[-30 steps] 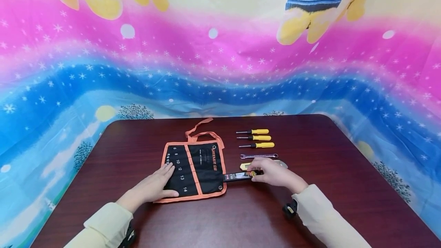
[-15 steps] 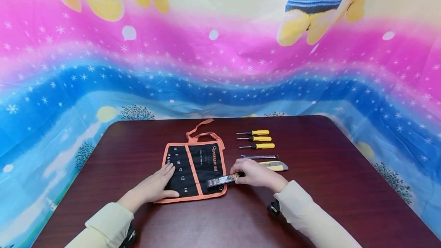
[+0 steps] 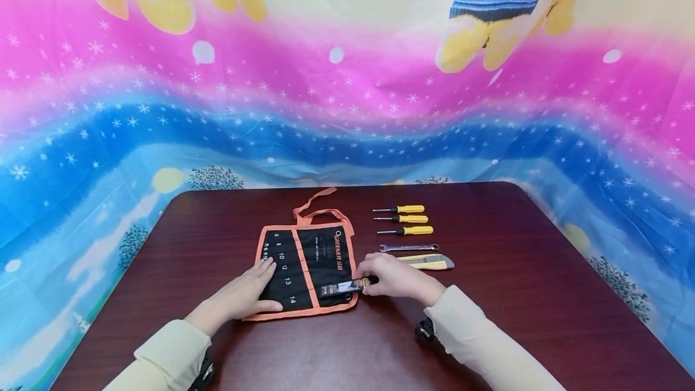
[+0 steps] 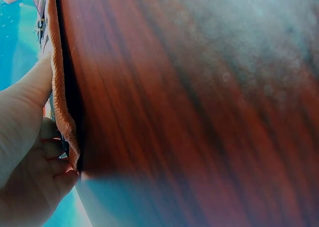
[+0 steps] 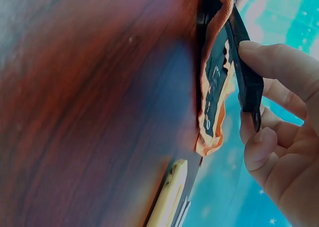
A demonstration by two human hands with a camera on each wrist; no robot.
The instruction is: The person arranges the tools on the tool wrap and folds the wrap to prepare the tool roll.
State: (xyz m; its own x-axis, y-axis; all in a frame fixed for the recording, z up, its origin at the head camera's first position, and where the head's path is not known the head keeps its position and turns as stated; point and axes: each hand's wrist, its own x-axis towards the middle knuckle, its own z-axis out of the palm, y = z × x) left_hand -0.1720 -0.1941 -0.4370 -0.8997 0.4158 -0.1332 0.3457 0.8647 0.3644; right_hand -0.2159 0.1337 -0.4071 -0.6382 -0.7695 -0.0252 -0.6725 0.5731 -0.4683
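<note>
A black tool roll (image 3: 288,252) with orange trim lies spread on the table, numbers printed down its left part and lettering on its right. My left hand (image 3: 244,288) rests flat on the roll's left side, fingers straight and thumb spread near the bottom edge. With thumb and fingers my right hand (image 3: 399,276) pinches the right end of a flat black blade case (image 3: 343,287) bearing a printed label. The case's left end reaches over the roll's lower right part. In the right wrist view the blade case (image 5: 249,82) stands beside the roll's orange edge (image 5: 204,102).
On the dark wooden table (image 3: 304,355), right of the roll, lie a yellow utility knife (image 3: 431,262), a combination wrench (image 3: 408,247) and three yellow-handled screwdrivers (image 3: 415,219) in a column. Orange ties (image 3: 320,211) trail from the roll's top. A printed curtain (image 3: 347,107) hangs behind.
My right hand has carried the blade case leftward from beside the roll to over its right part, uncovering the utility knife. My left hand has stayed in place.
</note>
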